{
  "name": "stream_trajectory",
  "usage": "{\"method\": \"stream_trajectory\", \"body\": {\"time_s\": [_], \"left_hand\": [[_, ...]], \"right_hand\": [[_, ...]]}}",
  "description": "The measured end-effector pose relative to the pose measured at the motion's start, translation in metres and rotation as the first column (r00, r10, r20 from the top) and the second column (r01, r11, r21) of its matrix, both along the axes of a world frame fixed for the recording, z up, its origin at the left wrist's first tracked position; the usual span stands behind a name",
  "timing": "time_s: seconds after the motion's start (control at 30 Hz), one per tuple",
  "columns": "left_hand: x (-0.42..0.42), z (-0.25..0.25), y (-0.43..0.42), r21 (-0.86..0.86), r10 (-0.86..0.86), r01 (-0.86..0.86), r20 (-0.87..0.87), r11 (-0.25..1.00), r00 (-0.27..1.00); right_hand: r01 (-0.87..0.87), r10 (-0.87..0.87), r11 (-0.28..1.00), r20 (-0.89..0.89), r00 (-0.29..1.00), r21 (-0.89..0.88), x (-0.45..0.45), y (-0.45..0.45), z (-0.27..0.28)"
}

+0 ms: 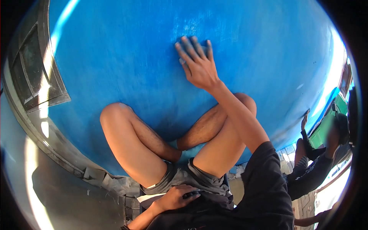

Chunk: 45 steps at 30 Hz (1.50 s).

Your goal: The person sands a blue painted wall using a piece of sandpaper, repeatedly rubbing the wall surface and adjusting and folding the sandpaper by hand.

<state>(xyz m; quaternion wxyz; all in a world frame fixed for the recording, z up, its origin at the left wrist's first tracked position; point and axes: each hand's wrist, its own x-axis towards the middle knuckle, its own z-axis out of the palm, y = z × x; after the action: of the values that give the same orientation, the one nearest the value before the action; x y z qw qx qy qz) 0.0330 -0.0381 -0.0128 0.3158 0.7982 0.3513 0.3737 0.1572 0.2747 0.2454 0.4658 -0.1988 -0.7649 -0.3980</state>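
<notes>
My right hand (200, 69) lies flat against the blue wall (126, 53), its fingers stretched out, spread and slightly smeared by motion. Dark grey patches show between and beside those fingers; whether a thin sheet lies under them or it is shadow, I cannot tell. Pale scuff marks mark the paint just above the fingertips. In my lap rests my left hand (177, 198), over the dark shorts (178, 176). Its fingers curl around a small black thing (188, 194), mostly hidden and too small to name.
My bent knees sit close to the wall, with my feet crossed at its base. A wooden-framed window or door (38, 69) is set at the left. At the right another person (312, 168) in dark clothes sits with a hand (305, 119) at the wall.
</notes>
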Motion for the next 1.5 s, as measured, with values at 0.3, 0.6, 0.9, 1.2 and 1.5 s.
{"method": "stream_trajectory", "body": {"time_s": [0.3,0.6,0.9,1.2,1.5], "left_hand": [[-0.003,0.007,0.004,0.014,-0.018,0.018,-0.011,1.0,1.0],[-0.003,0.005,0.001,-0.036,-0.006,0.005,-0.04,0.999,0.999],[-0.001,0.001,0.001,-0.032,-0.011,0.011,-0.002,0.999,1.0],[-0.002,0.004,0.003,0.001,-0.012,0.012,0.04,1.0,0.999],[-0.003,0.008,0.004,0.038,-0.005,0.005,0.009,0.999,1.0]], "right_hand": [[-0.006,0.005,1.0,0.032,0.999,0.016,-0.004,-0.001,0.008],[0.026,-0.026,1.0,-0.012,1.0,0.005,-0.001,-0.002,0.003],[0.05,-0.042,0.997,-0.146,0.988,0.055,-0.004,0.003,0.004],[0.055,-0.042,0.996,-0.163,0.986,0.073,0.001,0.011,0.009],[0.116,-0.122,0.993,-0.33,0.936,-0.038,-0.002,0.0,0.008]]}}
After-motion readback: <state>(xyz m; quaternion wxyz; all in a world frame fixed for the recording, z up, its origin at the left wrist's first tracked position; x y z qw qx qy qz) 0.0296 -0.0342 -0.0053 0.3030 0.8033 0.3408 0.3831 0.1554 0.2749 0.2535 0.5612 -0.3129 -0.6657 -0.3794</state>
